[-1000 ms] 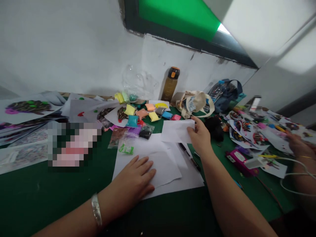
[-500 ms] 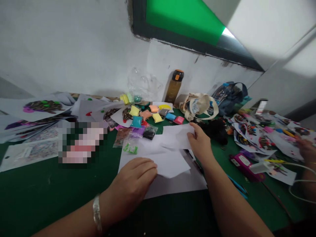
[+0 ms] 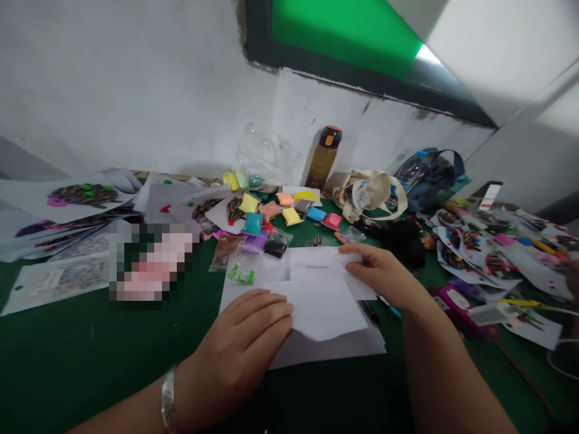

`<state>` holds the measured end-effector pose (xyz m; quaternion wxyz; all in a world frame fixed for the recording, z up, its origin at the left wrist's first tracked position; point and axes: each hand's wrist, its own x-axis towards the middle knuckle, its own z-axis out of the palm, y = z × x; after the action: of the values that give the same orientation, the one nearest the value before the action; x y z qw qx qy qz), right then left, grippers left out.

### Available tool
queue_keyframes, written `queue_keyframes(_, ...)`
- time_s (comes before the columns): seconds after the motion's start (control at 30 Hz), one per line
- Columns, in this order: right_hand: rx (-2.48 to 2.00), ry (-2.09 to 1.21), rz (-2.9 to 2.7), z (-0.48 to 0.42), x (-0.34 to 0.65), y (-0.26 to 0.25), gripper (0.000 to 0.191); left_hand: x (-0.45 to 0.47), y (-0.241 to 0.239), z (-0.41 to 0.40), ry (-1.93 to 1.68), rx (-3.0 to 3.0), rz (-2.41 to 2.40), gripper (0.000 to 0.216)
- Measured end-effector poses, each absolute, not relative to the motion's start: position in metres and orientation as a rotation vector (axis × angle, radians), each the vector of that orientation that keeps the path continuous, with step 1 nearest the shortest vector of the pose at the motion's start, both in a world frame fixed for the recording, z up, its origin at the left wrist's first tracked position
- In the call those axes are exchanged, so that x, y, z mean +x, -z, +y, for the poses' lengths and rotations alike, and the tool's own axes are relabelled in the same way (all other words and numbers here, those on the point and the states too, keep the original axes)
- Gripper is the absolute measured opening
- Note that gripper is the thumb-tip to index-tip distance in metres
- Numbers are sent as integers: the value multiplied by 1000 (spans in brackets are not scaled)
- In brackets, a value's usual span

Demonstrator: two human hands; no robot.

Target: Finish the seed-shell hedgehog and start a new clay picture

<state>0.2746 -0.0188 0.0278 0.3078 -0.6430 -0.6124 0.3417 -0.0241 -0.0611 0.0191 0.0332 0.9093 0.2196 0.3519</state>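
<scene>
A folded piece of white paper (image 3: 328,307) lies over larger white sheets (image 3: 335,355) on the green table. My left hand (image 3: 248,337) rests at its left edge, fingers together and curled over the paper, thumb hidden. At the upper right, my right hand (image 3: 382,271) pinches a flap of this paper between thumb and fingers. A dark pen (image 3: 369,313) is partly visible beside the paper, under my right wrist. Near the sheets' upper left lie a bag with green clay (image 3: 241,275) and a black clay packet (image 3: 275,244).
Coloured clay packets (image 3: 292,216) lie behind the paper. A brown bottle (image 3: 323,158) and a cream cloth bag (image 3: 362,196) stand by the wall. Decorated sheets (image 3: 84,196) are piled left; more crafts and a magenta box (image 3: 456,304) lie right, near another person's hand (image 3: 570,268).
My right hand has come down toward me, and the paper flap it holds now lies lower and flatter. My left hand stays at the left edge. The view has shifted slightly.
</scene>
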Motion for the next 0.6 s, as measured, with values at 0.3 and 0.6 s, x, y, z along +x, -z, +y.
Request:
queue_keyframes(0.3, -1412, -1026, -1954, -18, 236, -14, 51, -14, 0, -50, -805, 2900, 756, 24)
queue_keyframes(0.6, -1738, -486, -1984, -15, 250, -15, 32, -8, 7, -49, -443, 2878, 872, 21)
